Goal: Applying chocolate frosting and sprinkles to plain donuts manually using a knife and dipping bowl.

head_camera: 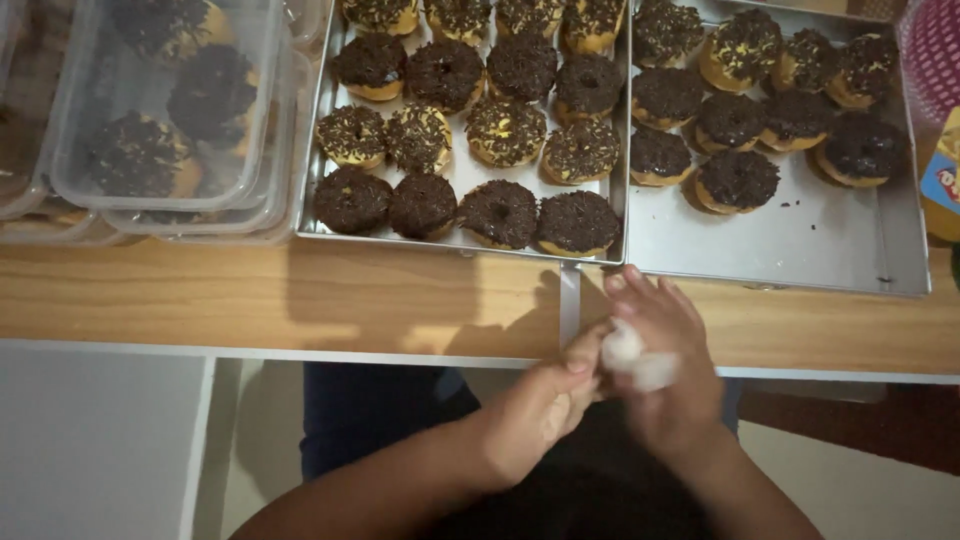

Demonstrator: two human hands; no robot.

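My left hand [535,410] and my right hand [665,350] meet just below the wooden table's front edge. Between them is a small white crumpled wad [635,358], like tissue or thin plastic; my left fingers pinch it and it lies against the back of my right hand, whose fingers are spread toward the table. Straight ahead sits a metal tray [470,175] with several chocolate-topped doughnuts [500,212]. A second metal tray [820,235] to the right holds more doughnuts [738,180] in its far half.
Stacked clear plastic boxes [170,120] with doughnuts inside stand at the left on the wooden table [250,295]. A pink mesh item [935,50] and a colourful packet [942,180] are at the right edge. A white surface lies lower left.
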